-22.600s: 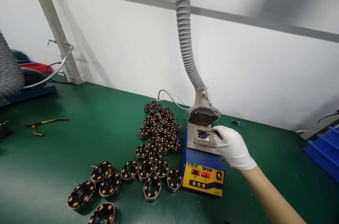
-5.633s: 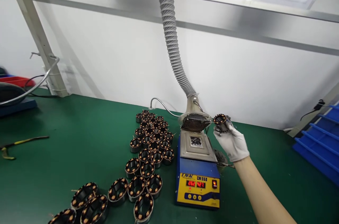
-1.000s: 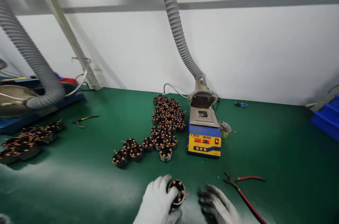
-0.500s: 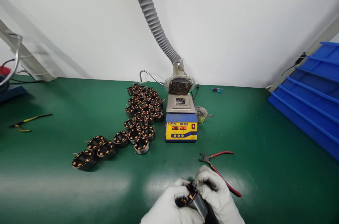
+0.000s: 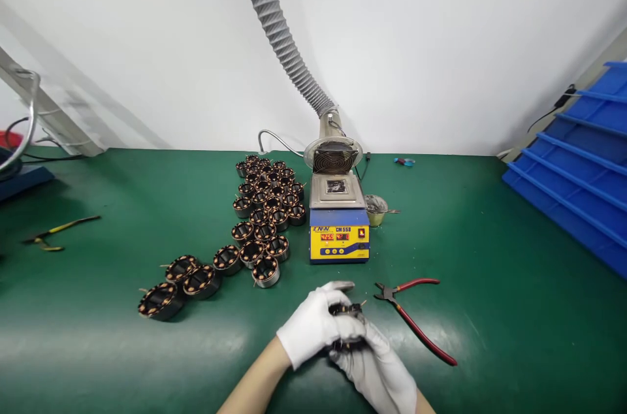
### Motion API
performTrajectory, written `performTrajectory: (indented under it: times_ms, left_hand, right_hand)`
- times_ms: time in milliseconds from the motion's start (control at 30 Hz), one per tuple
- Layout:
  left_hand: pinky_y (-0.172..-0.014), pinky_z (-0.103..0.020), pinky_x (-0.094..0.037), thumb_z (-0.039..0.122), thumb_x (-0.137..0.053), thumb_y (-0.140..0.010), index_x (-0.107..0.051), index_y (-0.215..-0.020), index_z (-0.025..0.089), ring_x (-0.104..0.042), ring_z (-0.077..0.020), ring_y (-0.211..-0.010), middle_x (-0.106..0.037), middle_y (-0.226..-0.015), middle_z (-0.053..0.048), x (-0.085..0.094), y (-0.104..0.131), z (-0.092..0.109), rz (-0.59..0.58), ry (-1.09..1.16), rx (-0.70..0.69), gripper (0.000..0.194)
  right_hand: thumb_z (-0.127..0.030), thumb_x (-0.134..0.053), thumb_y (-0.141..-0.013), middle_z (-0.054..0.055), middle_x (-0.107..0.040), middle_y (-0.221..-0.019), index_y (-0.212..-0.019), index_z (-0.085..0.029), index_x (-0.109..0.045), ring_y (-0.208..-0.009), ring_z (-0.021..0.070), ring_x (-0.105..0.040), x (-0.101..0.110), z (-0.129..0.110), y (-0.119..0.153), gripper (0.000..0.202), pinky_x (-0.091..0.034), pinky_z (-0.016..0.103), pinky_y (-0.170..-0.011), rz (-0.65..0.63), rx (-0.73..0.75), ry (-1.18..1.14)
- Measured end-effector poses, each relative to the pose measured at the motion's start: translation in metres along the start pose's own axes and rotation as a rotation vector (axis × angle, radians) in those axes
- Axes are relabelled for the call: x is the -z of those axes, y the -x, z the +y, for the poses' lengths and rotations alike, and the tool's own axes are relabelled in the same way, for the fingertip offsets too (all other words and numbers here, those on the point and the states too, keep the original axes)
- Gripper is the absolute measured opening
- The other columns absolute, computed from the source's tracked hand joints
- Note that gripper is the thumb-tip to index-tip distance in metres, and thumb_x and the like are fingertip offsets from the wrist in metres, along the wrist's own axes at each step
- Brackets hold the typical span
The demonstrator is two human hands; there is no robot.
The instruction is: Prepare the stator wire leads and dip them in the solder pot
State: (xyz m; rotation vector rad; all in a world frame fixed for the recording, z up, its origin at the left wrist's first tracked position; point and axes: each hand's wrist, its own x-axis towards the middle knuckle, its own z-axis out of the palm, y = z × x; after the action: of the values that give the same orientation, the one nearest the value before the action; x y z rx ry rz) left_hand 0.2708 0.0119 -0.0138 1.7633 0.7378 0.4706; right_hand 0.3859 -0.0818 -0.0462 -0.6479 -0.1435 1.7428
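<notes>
Both my hands wear white gloves and hold one motor stator, a dark ring with copper windings, low over the front of the table. My left hand grips it from the left and above, its fingers bent over the ring. From below and the right, my right hand is closed around it. A short copper-coloured wire end sticks out at its upper right. The gloves hide much of the ring. Just right of my hands lie red-handled cutting pliers, jaws apart.
Several more stators stand grouped left of a blue and yellow solder pot under an exhaust hose. A small tin stands beside the pot. Yellow-handled pliers lie far left; blue trays are stacked at right.
My hands have turned the stator over and shifted slightly up. The left hand has moved from beside the ring to over its top. The view has shifted slightly.
</notes>
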Motion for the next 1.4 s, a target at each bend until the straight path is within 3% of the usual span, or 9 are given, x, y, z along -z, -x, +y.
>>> performTrajectory:
  times_ms: [133, 367, 500, 633, 767, 900, 1067, 1267, 1400]
  left_hand:
    - [-0.098, -0.034, -0.033, 0.014, -0.086, -0.042, -0.045, -0.127, 0.02, -0.043, -0.0295, -0.115, -0.047, -0.127, -0.011, -0.007, 0.006, -0.014, -0.03, -0.084, -0.137, 0.095]
    - [-0.089, -0.03, -0.039, 0.032, -0.063, -0.076, -0.07, -0.085, 0.022, -0.057, -0.0243, -0.095, -0.067, -0.093, -0.004, -0.009, 0.004, -0.01, 0.118, 0.173, -0.22, 0.015]
    - [-0.078, -0.031, -0.045, 0.04, -0.047, -0.084, -0.068, -0.074, 0.017, -0.06, -0.0256, -0.087, -0.068, -0.083, -0.007, -0.007, 0.003, -0.005, 0.254, 0.465, 0.022, 0.032]
    - [-0.083, -0.03, -0.044, 0.028, -0.07, -0.062, -0.065, -0.104, 0.02, -0.057, -0.0263, -0.094, -0.064, -0.103, -0.005, -0.006, 0.009, -0.007, 0.048, 0.356, 0.092, 0.043]
    - [-0.078, -0.028, -0.045, 0.028, -0.062, -0.069, -0.072, -0.079, 0.02, -0.059, -0.0235, -0.085, -0.068, -0.083, -0.005, -0.023, 0.007, -0.009, 0.313, 0.431, 0.104, 0.016]
    - [-0.055, -0.022, -0.046, 0.038, -0.074, -0.065, -0.069, -0.081, 0.014, -0.058, -0.0171, -0.059, -0.065, -0.065, -0.006, -0.029, -0.002, -0.012, 0.478, 0.847, 0.223, 0.029]
    - [-0.077, -0.026, -0.047, 0.04, -0.079, -0.065, -0.065, -0.09, 0.014, -0.061, -0.0176, -0.072, -0.064, -0.07, -0.005, -0.008, -0.007, -0.022, 0.727, 1.07, 0.093, 0.039]
    - [-0.089, -0.032, -0.042, 0.008, -0.081, -0.045, -0.051, -0.122, 0.025, -0.051, -0.0281, -0.104, -0.055, -0.114, -0.004, -0.012, 0.012, -0.018, -0.01, 0.401, 0.145, 0.084]
    - [-0.077, -0.026, -0.044, 0.015, -0.078, -0.052, -0.065, -0.099, 0.021, -0.056, -0.0239, -0.089, -0.063, -0.094, -0.001, -0.02, 0.01, -0.006, 0.06, 0.505, 0.142, 0.049]
  right_hand:
    - [-0.046, -0.066, -0.074, 0.006, -0.067, -0.102, -0.102, -0.02, -0.065, -0.092, 0.0203, -0.06, 0.01, 0.0, -0.007, 0.038, -0.044, 0.033, -0.082, -0.013, -0.088, -0.095]
    - [-0.036, -0.067, -0.075, 0.004, -0.067, -0.097, -0.098, -0.02, -0.065, -0.084, 0.0171, -0.059, 0.012, 0.004, -0.008, 0.028, -0.044, 0.03, -0.075, -0.099, -0.062, -0.12]
    - [-0.042, -0.062, -0.079, 0.01, -0.067, -0.092, -0.1, -0.012, -0.064, -0.077, 0.0181, -0.06, 0.013, 0.004, -0.011, 0.037, -0.044, 0.029, -0.068, -0.141, -0.114, -0.075]
    - [-0.039, -0.061, -0.081, 0.009, -0.066, -0.103, -0.105, -0.016, -0.063, -0.087, 0.0196, -0.06, 0.014, 0.005, -0.01, 0.033, -0.043, 0.032, -0.076, -0.137, -0.081, -0.105]
    - [-0.034, -0.068, -0.076, 0.006, -0.065, -0.107, -0.101, -0.021, -0.063, -0.097, 0.0215, -0.058, 0.012, 0.009, -0.009, 0.028, -0.042, 0.036, -0.082, -0.089, -0.014, -0.067]
    - [-0.032, -0.068, -0.076, 0.007, -0.067, -0.099, -0.103, -0.02, -0.063, -0.087, 0.0215, -0.062, 0.011, 0.008, -0.008, 0.03, -0.044, 0.034, -0.075, -0.083, -0.046, -0.047]
    - [-0.048, -0.063, -0.075, 0.009, -0.068, -0.091, -0.098, -0.014, -0.065, -0.076, 0.0202, -0.063, 0.009, -0.001, -0.008, 0.041, -0.044, 0.027, -0.062, -0.16, -0.205, -0.151]
    - [-0.054, -0.058, -0.076, 0.007, -0.068, -0.101, -0.106, -0.018, -0.063, -0.09, 0.0214, -0.062, 0.008, -0.008, -0.008, 0.048, -0.043, 0.035, -0.081, -0.142, -0.202, -0.242]
    - [-0.053, -0.058, -0.076, 0.007, -0.068, -0.104, -0.105, -0.018, -0.064, -0.095, 0.0218, -0.061, 0.008, -0.006, -0.007, 0.045, -0.042, 0.035, -0.084, -0.124, -0.194, -0.24]
